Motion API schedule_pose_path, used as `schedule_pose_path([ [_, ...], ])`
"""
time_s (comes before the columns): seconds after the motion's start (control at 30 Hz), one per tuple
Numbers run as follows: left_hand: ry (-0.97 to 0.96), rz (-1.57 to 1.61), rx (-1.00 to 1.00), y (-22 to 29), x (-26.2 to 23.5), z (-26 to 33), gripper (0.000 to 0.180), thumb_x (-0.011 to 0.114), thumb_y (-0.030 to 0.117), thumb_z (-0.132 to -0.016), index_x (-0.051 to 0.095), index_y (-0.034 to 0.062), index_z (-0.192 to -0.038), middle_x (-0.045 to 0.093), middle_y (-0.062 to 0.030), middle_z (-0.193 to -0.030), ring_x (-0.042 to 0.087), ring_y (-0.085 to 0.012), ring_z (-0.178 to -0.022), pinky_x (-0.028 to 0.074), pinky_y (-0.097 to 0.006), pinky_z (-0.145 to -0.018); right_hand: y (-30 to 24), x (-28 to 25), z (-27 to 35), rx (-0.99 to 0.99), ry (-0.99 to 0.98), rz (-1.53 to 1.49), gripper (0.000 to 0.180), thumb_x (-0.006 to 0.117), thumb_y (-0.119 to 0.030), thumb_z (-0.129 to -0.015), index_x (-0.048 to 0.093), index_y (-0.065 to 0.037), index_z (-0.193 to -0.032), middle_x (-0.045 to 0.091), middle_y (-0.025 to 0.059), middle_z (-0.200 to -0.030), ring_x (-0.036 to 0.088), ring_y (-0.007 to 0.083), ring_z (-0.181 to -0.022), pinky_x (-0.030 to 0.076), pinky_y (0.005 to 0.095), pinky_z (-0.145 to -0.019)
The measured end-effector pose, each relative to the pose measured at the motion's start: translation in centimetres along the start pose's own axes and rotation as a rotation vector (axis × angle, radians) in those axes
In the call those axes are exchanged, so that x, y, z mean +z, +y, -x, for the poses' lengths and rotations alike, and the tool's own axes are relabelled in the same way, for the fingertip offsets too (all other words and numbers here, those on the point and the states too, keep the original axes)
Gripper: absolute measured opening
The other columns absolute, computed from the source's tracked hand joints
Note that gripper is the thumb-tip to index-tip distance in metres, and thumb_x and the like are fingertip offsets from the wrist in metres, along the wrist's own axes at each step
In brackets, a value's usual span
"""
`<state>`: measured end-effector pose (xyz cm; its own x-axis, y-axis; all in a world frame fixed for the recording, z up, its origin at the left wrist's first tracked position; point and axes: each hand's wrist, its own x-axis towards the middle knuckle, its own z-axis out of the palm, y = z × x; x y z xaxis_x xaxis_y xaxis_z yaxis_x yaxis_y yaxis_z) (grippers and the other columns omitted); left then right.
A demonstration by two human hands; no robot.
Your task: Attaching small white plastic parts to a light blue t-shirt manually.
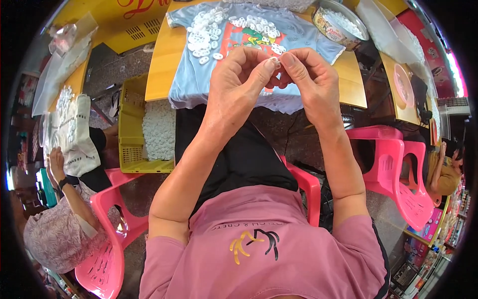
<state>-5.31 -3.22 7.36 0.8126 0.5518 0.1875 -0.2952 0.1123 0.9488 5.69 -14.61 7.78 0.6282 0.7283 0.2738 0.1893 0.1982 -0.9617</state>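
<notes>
Above the near part of a light blue T-shirt (186, 84), my two hands meet at the fingertips. A small white plastic piece (275, 61) is pinched between them; the fingers hide most of it. My left hand (236, 84) is closed on its left side, thumb against the forefinger. On the other side, my right hand (314, 82) pinches it the same way. Many loose white oval pieces with holes (200, 40) lie on the shirt at the upper left. Another cluster of white pieces (255, 24) rests on the shirt's red print, just beyond my hands.
The shirt covers a wooden table (158, 65). A round tin (331, 34) of white pieces stands at the far right. Left of my legs is a yellow crate (130, 109) with more white pieces. Pink chairs (388, 164) flank me. One person (64, 229) sits left, another (445, 174) far right.
</notes>
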Motion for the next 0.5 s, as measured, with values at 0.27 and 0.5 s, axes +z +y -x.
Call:
schedule_pose_path([
  [0.27,0.036,-0.075,0.077,-0.4,0.1,0.4,0.014,0.062,0.009,-0.094,0.057,-0.0041,-0.095,0.066,-0.0078,-0.086,0.065,-0.0119,-0.078,0.053,-0.025,-0.069,0.5,0.5,0.0,-0.103,0.002,0.114,0.016,0.061,-0.015,-0.097,0.063,0.001,-0.094,0.064,0.0022,-0.082,0.058,0.0074,-0.072,0.049,0.0218,-0.066],
  [0.5,0.133,-0.173,0.022,-2.7,-0.7,0.0,0.014,0.062,0.009,-0.094,0.058,-0.0045,-0.094,0.066,-0.0085,-0.085,0.066,-0.0133,-0.078,0.053,-0.026,-0.069,3.7,2.6,0.3,0.063,0.12,-0.025,0.017,0.061,-0.016,-0.097,0.062,0.001,-0.094,0.065,0.0027,-0.083,0.061,0.0086,-0.073,0.053,0.0238,-0.068],
])
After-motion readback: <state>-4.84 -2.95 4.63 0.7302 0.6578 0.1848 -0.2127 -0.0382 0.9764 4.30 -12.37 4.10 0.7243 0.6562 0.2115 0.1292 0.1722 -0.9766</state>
